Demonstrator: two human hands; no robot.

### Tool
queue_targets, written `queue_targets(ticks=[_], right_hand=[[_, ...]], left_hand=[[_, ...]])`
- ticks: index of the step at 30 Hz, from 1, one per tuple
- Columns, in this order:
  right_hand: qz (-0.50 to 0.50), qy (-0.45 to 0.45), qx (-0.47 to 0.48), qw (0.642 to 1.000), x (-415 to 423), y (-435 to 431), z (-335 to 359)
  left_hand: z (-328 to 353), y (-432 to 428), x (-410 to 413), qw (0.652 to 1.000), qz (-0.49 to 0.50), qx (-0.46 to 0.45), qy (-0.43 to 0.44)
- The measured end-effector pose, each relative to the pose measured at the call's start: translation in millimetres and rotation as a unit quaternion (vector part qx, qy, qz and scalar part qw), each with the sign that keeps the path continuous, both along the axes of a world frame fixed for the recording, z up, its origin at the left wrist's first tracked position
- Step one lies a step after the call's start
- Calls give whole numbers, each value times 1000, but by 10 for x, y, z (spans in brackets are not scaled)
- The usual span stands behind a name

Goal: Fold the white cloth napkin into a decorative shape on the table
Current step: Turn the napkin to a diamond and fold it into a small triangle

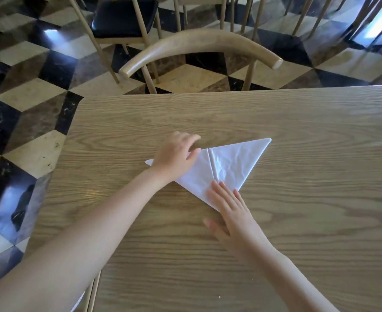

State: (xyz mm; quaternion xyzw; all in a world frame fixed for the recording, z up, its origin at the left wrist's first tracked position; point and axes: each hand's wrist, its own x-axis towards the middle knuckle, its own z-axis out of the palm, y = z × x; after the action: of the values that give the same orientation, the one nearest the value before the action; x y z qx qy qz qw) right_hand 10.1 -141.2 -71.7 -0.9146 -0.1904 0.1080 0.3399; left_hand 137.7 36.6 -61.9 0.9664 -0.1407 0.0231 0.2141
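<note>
The white cloth napkin [230, 164] lies flat on the wooden table [298, 221], folded into a triangle whose point faces me. A seam runs down its middle where two flaps meet. My left hand [176, 155] rests on the left flap, fingers curled at its upper edge near the seam, covering most of that flap. My right hand [228, 206] lies flat, fingers apart, pressing down on the near point of the triangle. The right flap is uncovered and wrinkled.
A wooden chair with a curved backrest [199, 45] stands just beyond the table's far edge. More chairs [122, 19] stand further back on the chequered floor. The table's left edge [57, 176] runs close to my left forearm.
</note>
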Motion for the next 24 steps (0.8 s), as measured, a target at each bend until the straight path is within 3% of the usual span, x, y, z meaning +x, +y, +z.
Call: queue_targets(ticks=[3,7,10,16,24], right_hand=[[-148,35,116,982,79,-30,165],[-214,22,98,972,273,40,152],[-207,8,62,976,377,127,113],[-221,-2,69,973,400,147,83],[-252,15,104,962,516,172,153]], left_hand=[[170,-209,87,996,-7,-21,88],[342,-290,298,958,2,-1,288],[424,-272,388,932,-34,24,361],[484,-161,290,917,-67,-59,389],[603,-190,188,935,-96,-127,318]])
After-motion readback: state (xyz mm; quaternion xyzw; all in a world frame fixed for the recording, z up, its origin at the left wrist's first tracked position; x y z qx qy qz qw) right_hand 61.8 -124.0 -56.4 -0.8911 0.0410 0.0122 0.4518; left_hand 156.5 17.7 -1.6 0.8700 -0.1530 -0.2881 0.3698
